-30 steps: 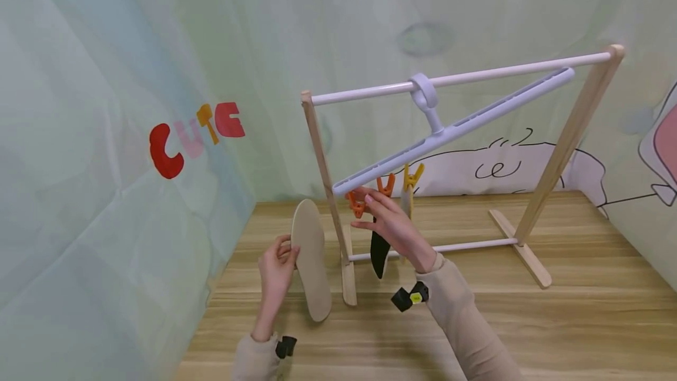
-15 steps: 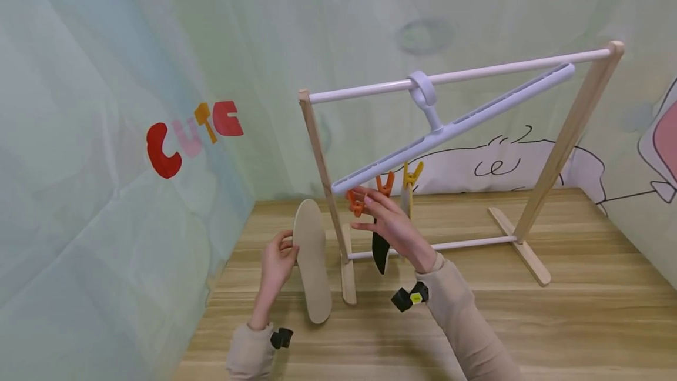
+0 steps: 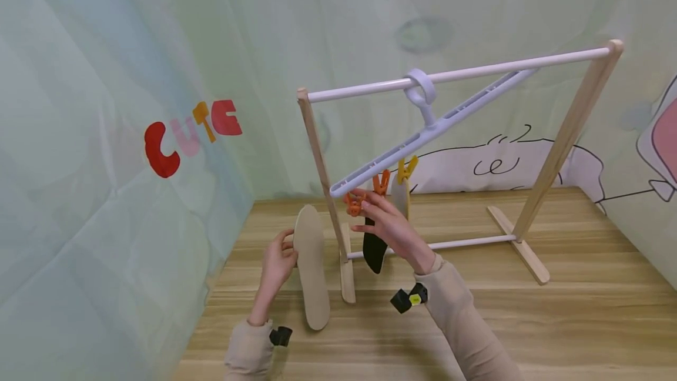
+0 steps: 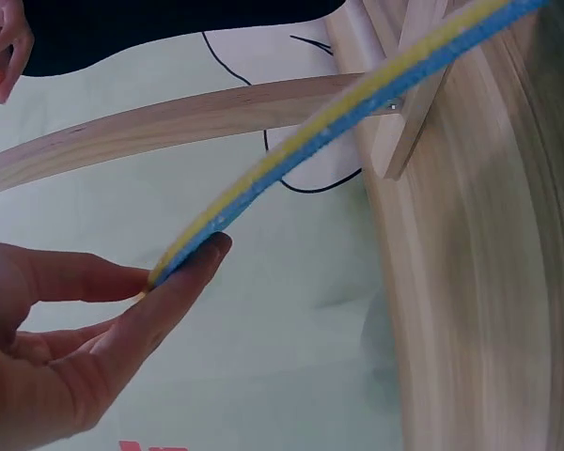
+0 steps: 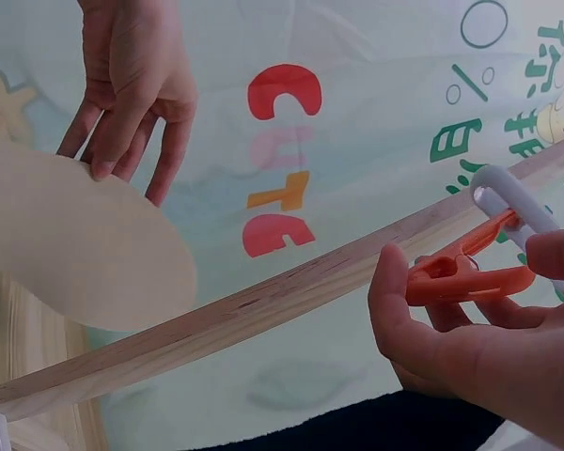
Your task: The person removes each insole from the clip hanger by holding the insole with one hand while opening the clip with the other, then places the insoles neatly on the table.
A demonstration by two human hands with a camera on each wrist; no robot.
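Observation:
In the head view my left hand (image 3: pixel 277 260) pinches the side of a beige insole (image 3: pixel 312 269), held upright left of the rack. The left wrist view shows this insole's yellow-and-blue edge (image 4: pixel 305 141) between thumb and fingers. My right hand (image 3: pixel 394 231) holds an orange clothespin (image 3: pixel 354 204) just under the low left end of a pale lilac hanger (image 3: pixel 432 128). Curled fingers surround that clothespin in the right wrist view. Behind this hand hang a black-faced insole (image 3: pixel 375 251) under another orange clothespin (image 3: pixel 381 182) and a second insole (image 3: pixel 400 196) under a yellow clothespin (image 3: pixel 406 170).
The hanger hooks over the top bar (image 3: pixel 497 71) of a wooden rack and tilts down to the left. The rack's left post (image 3: pixel 321 169) stands between the beige insole and my right hand. A wood-grain table (image 3: pixel 449 322) lies below, with printed curtains (image 3: pixel 338 34) behind.
The hanger has turned about its hook, its right end swinging back behind the top bar. The hanging insoles have shifted slightly left. The beige insole sits a little lower in the head view.

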